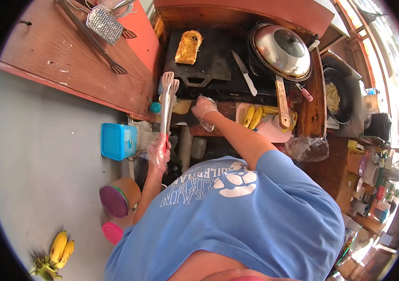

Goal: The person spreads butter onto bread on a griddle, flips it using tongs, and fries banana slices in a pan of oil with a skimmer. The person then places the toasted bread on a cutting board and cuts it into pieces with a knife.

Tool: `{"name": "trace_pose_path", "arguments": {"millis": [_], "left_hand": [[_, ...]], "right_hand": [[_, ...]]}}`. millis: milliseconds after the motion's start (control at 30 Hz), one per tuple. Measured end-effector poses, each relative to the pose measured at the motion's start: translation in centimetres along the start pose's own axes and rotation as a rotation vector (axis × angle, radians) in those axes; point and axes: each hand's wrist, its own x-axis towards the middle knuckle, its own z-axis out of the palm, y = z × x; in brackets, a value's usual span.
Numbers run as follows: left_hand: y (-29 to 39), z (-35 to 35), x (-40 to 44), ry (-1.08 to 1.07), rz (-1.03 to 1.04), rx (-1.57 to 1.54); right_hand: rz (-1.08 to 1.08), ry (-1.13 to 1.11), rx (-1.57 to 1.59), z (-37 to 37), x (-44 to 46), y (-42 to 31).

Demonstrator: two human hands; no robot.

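My left hand (159,155), in a clear plastic glove, is closed round the red handle of metal tongs (167,108). The slotted tips point up toward the stove, slightly apart with nothing between them. My right hand (203,108), also gloved, is at the stove's front edge with its fingers drawn together; what they grip, possibly a knob, is hidden. Beyond it lies a black griddle (213,70) with a loop handle. Browned toasted bread (188,48) rests on the griddle's far left part. A white-handled knife (245,74) lies right of the griddle.
A lidded pan (281,49) stands at the stove's right. Bananas (254,117) lie on a pink board (274,132) below it. A wok (337,96) with pale food sits farther right. A grater (104,24) is on the left wooden surface, above a blue container (119,141).
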Motion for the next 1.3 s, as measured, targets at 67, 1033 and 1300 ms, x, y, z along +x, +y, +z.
{"name": "trace_pose_path", "arguments": {"millis": [67, 1033, 1300], "left_hand": [[0.2, 0.3, 0.8, 0.002, -0.005, 0.007], [6.7, 12.5, 20.3, -0.191, 0.120, 0.063], [3.7, 8.5, 17.8, -0.282, 0.164, 0.261]], "right_hand": [[0.025, -0.025, -0.005, -0.4, -0.2, -0.3], [0.265, -0.074, 0.379, -3.2, -22.2, 21.7], [0.460, 0.026, 0.473, -2.1, -28.8, 30.2]]}}
